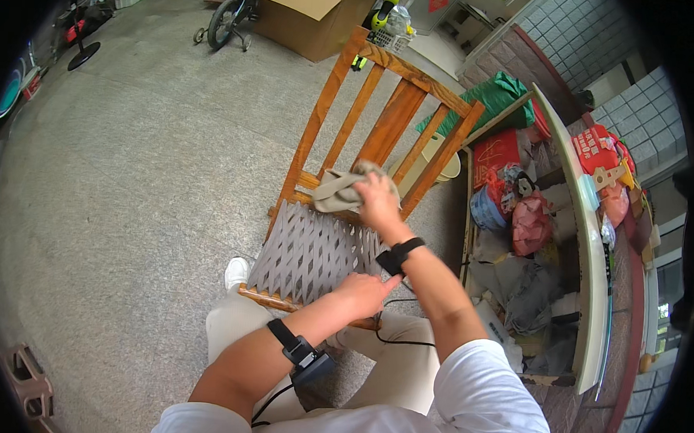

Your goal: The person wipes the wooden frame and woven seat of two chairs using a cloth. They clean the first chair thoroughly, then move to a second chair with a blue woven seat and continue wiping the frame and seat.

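Observation:
A wooden chair point(394, 118) with a slatted back stands before me. Its seat point(303, 245) is woven from grey straps. My right hand point(379, 198) is closed on a beige-grey cloth point(336, 191), pressing it against the foot of the backrest, just above the rear of the seat. My left hand point(361, 296) lies over the front right part of the seat with one finger stretched out to the right, close below the right wrist; its other fingers are partly hidden. A black strap with a small device point(398, 256) circles my right wrist, and another device point(302, 354) is strapped to my left forearm.
To the right stands a long open cabinet point(591, 304) full of bags and loose items. A pale bucket point(446, 168) sits behind the chair. Farther back are a large cardboard box point(312, 29) and a small bicycle point(225, 21). A black cable point(403, 342) hangs near my right leg.

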`<action>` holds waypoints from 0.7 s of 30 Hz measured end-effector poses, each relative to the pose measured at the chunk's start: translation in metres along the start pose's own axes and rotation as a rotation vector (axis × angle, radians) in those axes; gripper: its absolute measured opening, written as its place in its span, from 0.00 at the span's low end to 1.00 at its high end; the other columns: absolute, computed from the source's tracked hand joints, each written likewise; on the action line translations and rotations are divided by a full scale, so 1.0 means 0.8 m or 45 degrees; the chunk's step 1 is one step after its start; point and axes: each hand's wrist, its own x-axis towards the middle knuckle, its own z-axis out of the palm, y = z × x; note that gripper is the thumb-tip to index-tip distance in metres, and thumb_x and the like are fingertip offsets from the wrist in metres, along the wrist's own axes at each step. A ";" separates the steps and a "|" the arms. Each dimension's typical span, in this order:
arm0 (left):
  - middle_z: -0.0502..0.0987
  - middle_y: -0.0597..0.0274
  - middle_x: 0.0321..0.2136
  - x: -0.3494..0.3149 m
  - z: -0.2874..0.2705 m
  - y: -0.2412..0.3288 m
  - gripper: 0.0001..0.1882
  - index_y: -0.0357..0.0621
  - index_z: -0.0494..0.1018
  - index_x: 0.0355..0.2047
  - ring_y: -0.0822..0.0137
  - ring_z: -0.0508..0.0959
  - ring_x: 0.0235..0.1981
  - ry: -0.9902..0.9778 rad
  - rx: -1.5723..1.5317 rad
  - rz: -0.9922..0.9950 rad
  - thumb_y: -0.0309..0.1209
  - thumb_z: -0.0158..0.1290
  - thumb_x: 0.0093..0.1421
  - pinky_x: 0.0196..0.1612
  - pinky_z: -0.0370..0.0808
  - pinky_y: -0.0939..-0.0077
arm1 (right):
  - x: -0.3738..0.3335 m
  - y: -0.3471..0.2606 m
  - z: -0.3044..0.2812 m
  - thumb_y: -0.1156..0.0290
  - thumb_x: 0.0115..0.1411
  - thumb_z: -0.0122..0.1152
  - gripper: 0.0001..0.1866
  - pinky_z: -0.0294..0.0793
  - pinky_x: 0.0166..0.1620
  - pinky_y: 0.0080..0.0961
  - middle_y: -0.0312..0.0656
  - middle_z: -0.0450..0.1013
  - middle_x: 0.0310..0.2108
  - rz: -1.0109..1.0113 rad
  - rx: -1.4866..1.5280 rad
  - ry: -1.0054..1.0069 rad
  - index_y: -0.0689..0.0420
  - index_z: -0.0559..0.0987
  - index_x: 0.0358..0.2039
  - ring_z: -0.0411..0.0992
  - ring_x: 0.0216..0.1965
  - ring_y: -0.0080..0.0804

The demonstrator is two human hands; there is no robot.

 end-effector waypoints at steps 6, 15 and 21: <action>0.75 0.47 0.43 0.006 0.005 -0.001 0.30 0.43 0.62 0.58 0.49 0.78 0.44 -0.032 0.070 0.012 0.35 0.58 0.56 0.46 0.74 0.57 | 0.094 0.086 -0.208 0.83 0.42 0.61 0.18 0.76 0.45 0.42 0.43 0.68 0.52 -0.047 -0.461 0.768 0.51 0.79 0.36 0.66 0.49 0.51; 0.76 0.48 0.41 0.012 0.013 0.004 0.29 0.42 0.65 0.55 0.50 0.78 0.42 -0.010 0.072 0.011 0.35 0.59 0.55 0.45 0.74 0.56 | 0.094 0.132 -0.084 0.80 0.51 0.55 0.21 0.77 0.46 0.46 0.49 0.64 0.53 0.143 -0.608 0.636 0.46 0.77 0.45 0.62 0.52 0.61; 0.76 0.48 0.41 0.015 0.016 0.001 0.29 0.42 0.65 0.55 0.50 0.79 0.42 -0.047 0.107 0.026 0.36 0.59 0.55 0.44 0.74 0.57 | -0.065 0.043 0.025 0.77 0.54 0.51 0.17 0.80 0.40 0.41 0.46 0.68 0.43 0.097 -0.298 -0.164 0.46 0.76 0.44 0.65 0.50 0.56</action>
